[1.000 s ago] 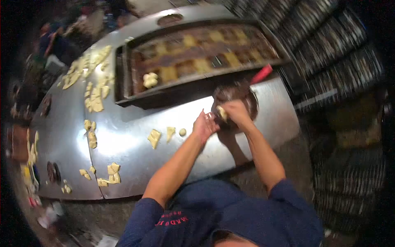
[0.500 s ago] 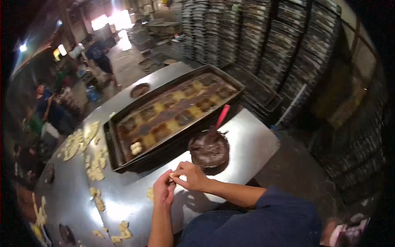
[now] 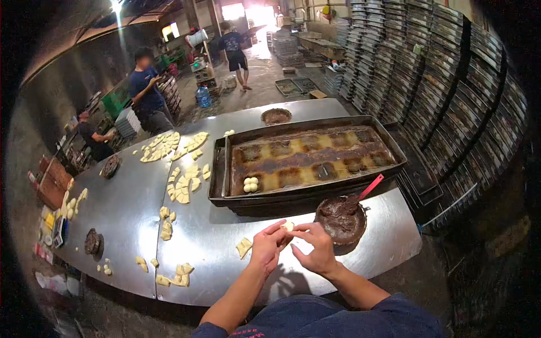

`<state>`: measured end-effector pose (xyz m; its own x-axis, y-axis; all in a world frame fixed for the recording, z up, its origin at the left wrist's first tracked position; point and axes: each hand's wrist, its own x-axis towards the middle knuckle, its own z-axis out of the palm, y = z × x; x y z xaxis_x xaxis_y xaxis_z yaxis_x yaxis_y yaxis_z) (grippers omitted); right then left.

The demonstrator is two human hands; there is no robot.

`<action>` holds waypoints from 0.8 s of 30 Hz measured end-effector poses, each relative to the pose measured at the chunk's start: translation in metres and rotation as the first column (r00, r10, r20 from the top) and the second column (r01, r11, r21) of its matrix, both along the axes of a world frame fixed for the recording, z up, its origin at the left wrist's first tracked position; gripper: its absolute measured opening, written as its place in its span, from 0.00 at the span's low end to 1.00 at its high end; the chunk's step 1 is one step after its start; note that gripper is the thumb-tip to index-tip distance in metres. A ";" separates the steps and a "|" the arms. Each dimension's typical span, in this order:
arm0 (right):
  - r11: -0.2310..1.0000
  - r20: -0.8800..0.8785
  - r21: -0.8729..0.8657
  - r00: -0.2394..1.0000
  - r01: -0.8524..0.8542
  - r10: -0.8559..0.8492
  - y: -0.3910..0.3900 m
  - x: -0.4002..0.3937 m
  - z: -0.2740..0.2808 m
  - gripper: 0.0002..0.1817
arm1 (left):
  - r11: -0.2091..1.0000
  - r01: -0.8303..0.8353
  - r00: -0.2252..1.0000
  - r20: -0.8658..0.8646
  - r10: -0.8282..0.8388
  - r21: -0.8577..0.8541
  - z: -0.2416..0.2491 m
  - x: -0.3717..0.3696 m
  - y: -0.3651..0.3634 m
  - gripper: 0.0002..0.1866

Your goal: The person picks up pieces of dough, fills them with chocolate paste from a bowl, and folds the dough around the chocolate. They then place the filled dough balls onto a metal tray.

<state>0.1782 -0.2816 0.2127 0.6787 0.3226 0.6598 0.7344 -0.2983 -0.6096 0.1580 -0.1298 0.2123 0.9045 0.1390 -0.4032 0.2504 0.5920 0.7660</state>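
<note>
A small pale dough piece [image 3: 288, 226] sits between the fingertips of my two hands, above the metal table [image 3: 220, 248]. My left hand [image 3: 269, 246] pinches it from the left. My right hand [image 3: 315, 248] touches it from the right with its fingers apart. Just right of my hands is a bowl of dark brown paste [image 3: 340, 221] with a red-handled spatula [image 3: 371, 187] standing in it. Beyond them lies a large rectangular tray [image 3: 307, 191], with several dough balls [image 3: 251, 185] clustered in its near left corner. Cut dough pieces [image 3: 244, 248] lie left of my hands.
More cut dough [image 3: 183, 183] is spread over the table's left half, near dark bowls [image 3: 92, 241]. Another dark bowl [image 3: 276, 116] sits behind the tray. Tall tray stacks [image 3: 417, 67] stand right. One person [image 3: 146, 87] stands behind the table; others are farther off.
The view has swung left and up, so the table and tray appear farther right and more people show. My hands still meet at the dough, the right fingers now more spread.
</note>
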 end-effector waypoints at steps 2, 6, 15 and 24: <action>0.996 0.026 0.011 0.996 0.083 -0.083 0.002 0.007 0.003 0.16 | 0.999 -0.036 0.997 0.061 0.037 -0.020 0.000 0.000 -0.001 0.13; 0.994 -0.204 0.076 0.977 0.077 -0.060 0.006 0.012 -0.001 0.09 | 0.998 0.059 0.997 0.050 -0.059 0.006 0.013 -0.006 -0.004 0.13; 0.994 -0.268 0.042 0.960 0.096 -0.081 0.025 -0.018 0.010 0.11 | 0.986 0.112 0.977 0.167 -0.132 0.124 -0.007 -0.018 0.014 0.15; 0.986 0.000 0.062 0.988 0.153 -0.154 0.028 -0.038 0.014 0.12 | 0.902 0.302 0.899 0.221 -0.377 0.310 -0.010 -0.029 0.044 0.19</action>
<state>0.1399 -0.2533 0.2271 0.7138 0.1733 0.6785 0.6857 -0.3695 -0.6270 0.1288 -0.0859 0.2028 0.9828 -0.1306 -0.1304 0.1625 0.2770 0.9470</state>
